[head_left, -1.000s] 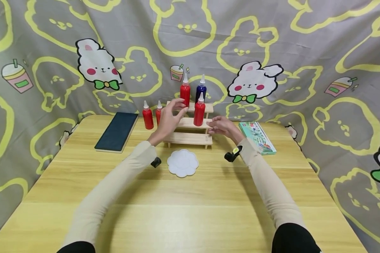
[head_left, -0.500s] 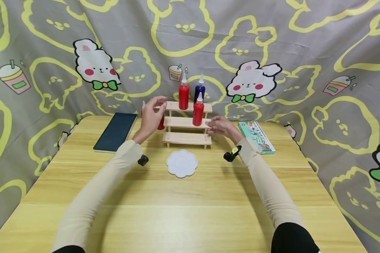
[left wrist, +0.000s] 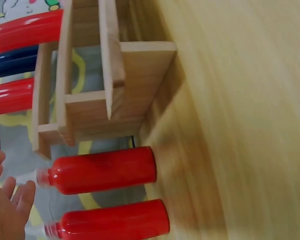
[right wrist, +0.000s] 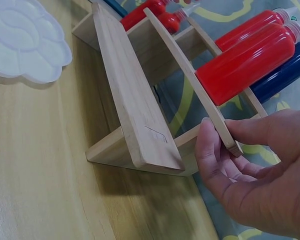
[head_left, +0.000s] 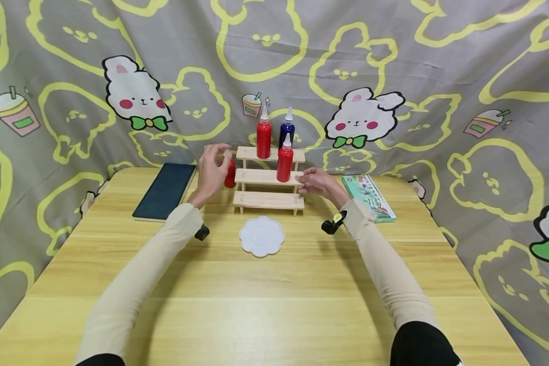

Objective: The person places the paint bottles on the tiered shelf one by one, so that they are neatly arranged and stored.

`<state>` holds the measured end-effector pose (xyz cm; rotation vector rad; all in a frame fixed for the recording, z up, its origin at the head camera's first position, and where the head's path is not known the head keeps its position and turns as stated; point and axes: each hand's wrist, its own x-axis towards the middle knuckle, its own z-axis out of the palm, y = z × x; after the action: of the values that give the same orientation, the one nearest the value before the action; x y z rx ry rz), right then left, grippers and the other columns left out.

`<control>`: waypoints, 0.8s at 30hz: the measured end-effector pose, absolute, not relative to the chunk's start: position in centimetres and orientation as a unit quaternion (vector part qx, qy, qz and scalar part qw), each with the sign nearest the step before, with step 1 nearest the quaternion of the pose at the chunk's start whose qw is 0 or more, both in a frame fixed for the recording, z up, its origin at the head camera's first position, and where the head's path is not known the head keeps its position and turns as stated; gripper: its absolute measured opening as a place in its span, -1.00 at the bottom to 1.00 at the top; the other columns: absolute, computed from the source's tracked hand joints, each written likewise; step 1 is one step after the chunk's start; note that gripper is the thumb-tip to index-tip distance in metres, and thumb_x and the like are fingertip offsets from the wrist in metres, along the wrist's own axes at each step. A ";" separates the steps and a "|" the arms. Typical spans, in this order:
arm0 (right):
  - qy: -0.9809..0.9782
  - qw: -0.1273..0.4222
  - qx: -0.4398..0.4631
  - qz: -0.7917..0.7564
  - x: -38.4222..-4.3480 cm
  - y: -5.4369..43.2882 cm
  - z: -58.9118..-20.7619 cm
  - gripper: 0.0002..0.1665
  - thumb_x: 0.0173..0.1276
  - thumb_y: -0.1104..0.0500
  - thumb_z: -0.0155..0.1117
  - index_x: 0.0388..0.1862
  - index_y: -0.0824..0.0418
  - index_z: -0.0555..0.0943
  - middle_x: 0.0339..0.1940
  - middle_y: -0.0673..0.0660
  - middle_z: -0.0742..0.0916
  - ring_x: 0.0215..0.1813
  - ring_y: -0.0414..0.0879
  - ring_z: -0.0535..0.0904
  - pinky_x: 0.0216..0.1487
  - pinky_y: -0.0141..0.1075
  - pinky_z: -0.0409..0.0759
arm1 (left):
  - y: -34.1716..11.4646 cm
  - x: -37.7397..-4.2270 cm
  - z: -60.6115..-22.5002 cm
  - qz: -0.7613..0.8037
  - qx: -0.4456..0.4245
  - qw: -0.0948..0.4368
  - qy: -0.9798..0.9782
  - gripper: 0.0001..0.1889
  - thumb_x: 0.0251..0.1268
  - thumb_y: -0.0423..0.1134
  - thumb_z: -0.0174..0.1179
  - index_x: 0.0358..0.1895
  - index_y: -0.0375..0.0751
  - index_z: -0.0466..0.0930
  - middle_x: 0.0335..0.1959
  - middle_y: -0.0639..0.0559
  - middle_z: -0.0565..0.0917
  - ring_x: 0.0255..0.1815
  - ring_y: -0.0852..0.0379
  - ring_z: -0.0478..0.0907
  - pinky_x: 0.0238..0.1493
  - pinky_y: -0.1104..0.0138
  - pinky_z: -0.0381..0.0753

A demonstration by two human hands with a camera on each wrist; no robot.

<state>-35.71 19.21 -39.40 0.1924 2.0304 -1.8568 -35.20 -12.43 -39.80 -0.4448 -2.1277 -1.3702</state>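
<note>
My left hand point(head_left: 212, 170) is around the white nozzle of a red squeeze bottle point(head_left: 230, 174), its fingers loosely curved. That bottle stands on the table left of a three-step wooden display stand point(head_left: 269, 200); in the left wrist view my fingertips point(left wrist: 24, 200) overlap the nozzle. Beside it is a second red bottle point(left wrist: 115, 220), hidden behind my hand in the head view. With thumb and fingers, my right hand point(head_left: 319, 182) pinches the right end of the stand's middle step. A red bottle point(head_left: 284, 163) stands on that step. The top step bears another red bottle point(head_left: 264, 139) and a dark blue bottle point(head_left: 286, 133).
In front of the stand lies a white flower-shaped palette point(head_left: 262, 236). A dark flat board point(head_left: 164, 191) is at the left, and a green illustrated box point(head_left: 368, 198) at the right. A patterned curtain point(head_left: 187, 40) hangs behind the wooden table point(head_left: 265, 305).
My left hand has moved left and a little down from the top step to the red bottles beside the stand. My right hand has stayed on the middle step.
</note>
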 end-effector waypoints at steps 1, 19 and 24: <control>0.723 0.191 0.068 -0.660 -35.7 19.2 -39.5 -0.67 0.57 0.32 0.22 0.14 0.32 0.30 -0.15 0.16 0.53 -0.38 -0.10 0.67 -0.25 -0.40 0.75 | -12.4 -35.3 -40.0 -0.514 -0.165 0.282 -0.793 -0.76 0.54 -0.43 0.17 0.15 -0.41 0.62 0.10 -0.30 0.58 0.16 -0.18 0.57 0.17 -0.03 0.70; 0.727 0.192 0.064 -0.656 -35.9 19.5 -39.3 -0.70 0.58 0.30 0.21 0.09 0.28 0.30 -0.17 0.15 0.56 -0.38 -0.11 0.67 -0.28 -0.41 0.74 | -15.7 -35.2 -41.6 -0.505 -0.128 0.338 -0.784 -0.68 0.49 -0.37 0.29 0.19 -0.41 0.54 0.04 -0.34 0.47 -0.05 -0.33 0.54 0.00 -0.04 0.61; 0.724 0.194 0.066 -0.658 -36.0 19.4 -39.5 -0.69 0.57 0.30 0.23 0.10 0.27 0.30 -0.17 0.15 0.56 -0.37 -0.11 0.68 -0.28 -0.40 0.74 | -16.7 -35.1 -42.2 -0.549 -0.071 0.303 -0.776 -0.59 0.49 -0.26 0.31 0.25 -0.40 0.47 0.13 -0.34 0.41 0.12 -0.34 0.46 0.17 -0.10 0.56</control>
<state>-36.01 19.39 -39.52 0.1843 2.0312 -1.8465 -35.07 -16.72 -42.19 -0.1876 -2.0559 -1.4550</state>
